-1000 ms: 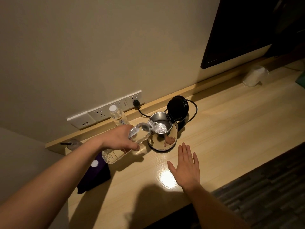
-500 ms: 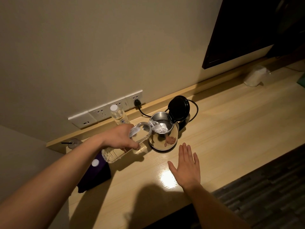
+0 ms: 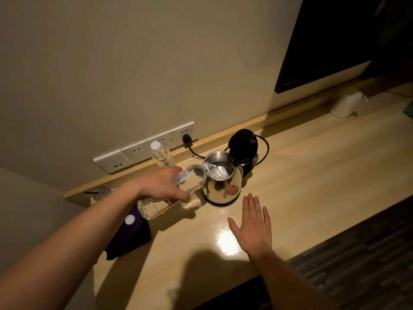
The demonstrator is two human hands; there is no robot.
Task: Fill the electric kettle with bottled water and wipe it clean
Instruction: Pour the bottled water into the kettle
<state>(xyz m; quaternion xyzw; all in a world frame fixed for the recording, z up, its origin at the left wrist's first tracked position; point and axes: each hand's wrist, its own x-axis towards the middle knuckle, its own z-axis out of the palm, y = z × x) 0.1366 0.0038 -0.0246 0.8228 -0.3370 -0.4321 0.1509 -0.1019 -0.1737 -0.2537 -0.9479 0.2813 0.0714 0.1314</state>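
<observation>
A shiny steel electric kettle [image 3: 223, 191] stands on the wooden desk [image 3: 312, 175] with its black lid [image 3: 243, 145] flipped up. My left hand [image 3: 164, 186] grips a clear water bottle [image 3: 154, 208], tilted with its neck over the kettle's rim. Water runs from it into the kettle. My right hand [image 3: 252, 224] rests flat on the desk just in front of the kettle, fingers spread, holding nothing.
A second capped bottle [image 3: 159, 154] stands by the wall sockets [image 3: 145, 149], where the kettle's black cord [image 3: 190, 146] is plugged in. A purple cloth [image 3: 129, 238] with a white cap [image 3: 129, 219] on it lies at the left. A white bag [image 3: 346, 104] sits far right.
The tilted bottle stays over the kettle and keeps pouring; its water level looks slightly lower. Both hands have barely moved.
</observation>
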